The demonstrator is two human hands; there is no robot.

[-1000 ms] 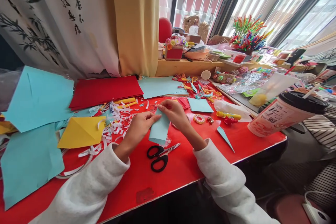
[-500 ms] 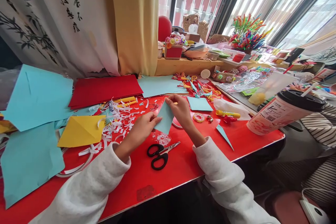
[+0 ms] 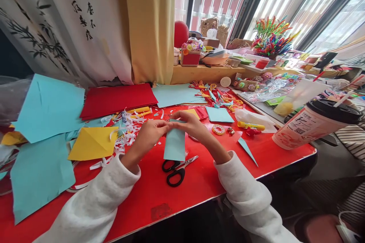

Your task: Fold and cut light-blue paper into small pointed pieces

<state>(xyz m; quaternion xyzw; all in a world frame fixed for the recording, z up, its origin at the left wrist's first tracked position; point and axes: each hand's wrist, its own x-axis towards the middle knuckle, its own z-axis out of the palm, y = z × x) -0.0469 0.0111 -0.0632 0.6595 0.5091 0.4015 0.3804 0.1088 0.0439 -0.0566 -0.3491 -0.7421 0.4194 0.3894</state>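
Observation:
A small light-blue folded paper (image 3: 175,145) hangs upright between my two hands, above the red table (image 3: 199,186). The fingertips of my left hand (image 3: 151,136) pinch its top edge from the left. From the right, my right hand (image 3: 192,127) pinches the same edge, its fingers meeting those of the left. Just beneath the paper lie black-handled scissors (image 3: 178,171), blades pointing right and partly covered by it. A narrow blue paper triangle (image 3: 248,152) rests farther right.
Blue sheets (image 3: 42,174), a yellow square (image 3: 94,143) and white paper strips are on the left. Red paper (image 3: 119,100) lies behind. A blue stack (image 3: 219,114), glue stick (image 3: 251,125) and large lidded cup (image 3: 308,125) stand or lie on the right.
The blue paper has turned from a slanted diamond to an upright rectangle. My hands have come together at its top edge. The view has shifted slightly.

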